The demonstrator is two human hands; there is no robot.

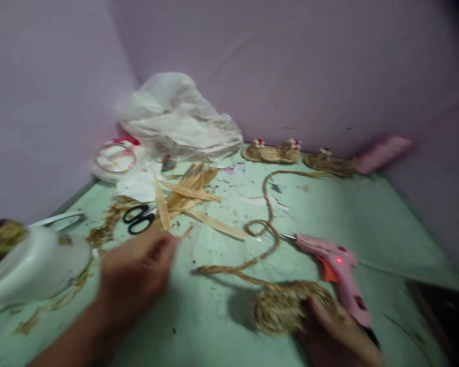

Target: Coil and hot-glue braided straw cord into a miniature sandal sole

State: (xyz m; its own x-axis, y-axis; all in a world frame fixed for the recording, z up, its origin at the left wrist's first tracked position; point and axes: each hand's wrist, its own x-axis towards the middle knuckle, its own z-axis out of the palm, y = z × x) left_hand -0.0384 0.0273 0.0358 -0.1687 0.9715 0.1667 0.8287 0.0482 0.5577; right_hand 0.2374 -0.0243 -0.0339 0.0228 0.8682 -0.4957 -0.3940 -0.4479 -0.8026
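My left hand [135,278] reaches out over the green table [367,219], fingers pinched near a thin straw strip by the pile of dried straw strips [187,196]; motion blur hides what it grips. My right hand [338,331] at the bottom edge holds a coiled woven rope piece [285,306], whose braided rope tail [265,224] loops away across the table. A pink glue gun [336,272] lies just right of the coil, next to my right hand.
Black scissors [138,219] lie by the straw. A white plastic container [30,267] sits at the left. A round tin [115,159] and a crumpled plastic bag [179,120] stand at the back, with small woven sandals [271,152] and a pink object [382,153] along the wall.
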